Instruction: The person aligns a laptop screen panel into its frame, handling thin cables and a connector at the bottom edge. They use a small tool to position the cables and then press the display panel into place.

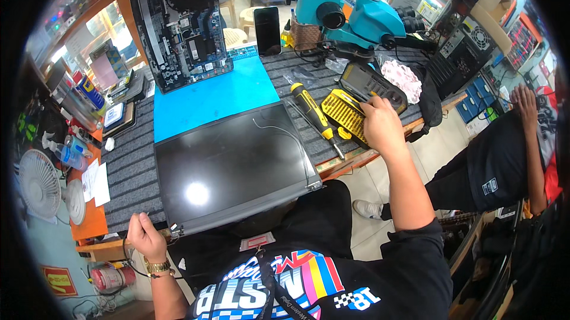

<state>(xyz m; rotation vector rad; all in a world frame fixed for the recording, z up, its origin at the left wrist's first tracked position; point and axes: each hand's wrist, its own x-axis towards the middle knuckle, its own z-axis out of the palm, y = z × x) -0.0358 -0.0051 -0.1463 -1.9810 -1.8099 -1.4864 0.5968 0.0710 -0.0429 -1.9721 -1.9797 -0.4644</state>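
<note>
A detached laptop screen (231, 168) lies face up at the table's near edge, a thin pale wire across its upper right. Beside its near left corner is my left hand (146, 237), fingers curled closed; whatever they may hold is hidden. My right hand (383, 124) reaches over the right end of a yellow screwdriver bit case (343, 112). Its fingers are pinched together by a dark slim piece that I cannot make out. Left of the case lies a yellow and black screwdriver (312, 109), its shaft pointing toward me.
An opened laptop base (184, 29) stands behind a blue mat (214, 97). A phone (267, 31) stands upright nearby. A black tool case (374, 82), a teal microscope (350, 11) and a computer tower (463, 53) are toward the right. Another person's hand (524, 106) is far right.
</note>
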